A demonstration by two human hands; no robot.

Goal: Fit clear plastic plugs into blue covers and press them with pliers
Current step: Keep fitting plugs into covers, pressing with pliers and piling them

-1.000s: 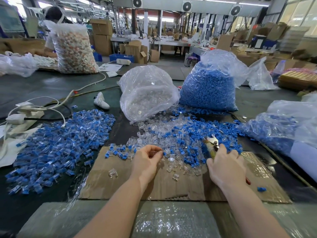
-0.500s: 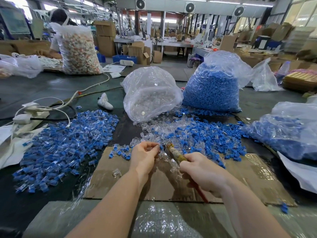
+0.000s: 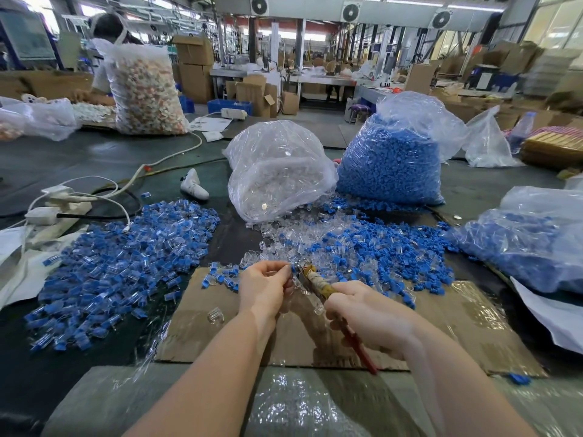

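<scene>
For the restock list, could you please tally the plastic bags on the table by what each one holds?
Blue parts: 2, bag of blue covers and flatter bag
Clear plugs: 1
Pale mixed pieces: 1
Contents unclear: 2, left, right
Total: 6

My pliers (image 3: 310, 276) show dull metal tips and a glossy red handle, above matt brown cardboard (image 3: 457, 323) beside glossy clear plastic plugs (image 3: 285, 238) and blue plastic covers (image 3: 391, 247).
</scene>
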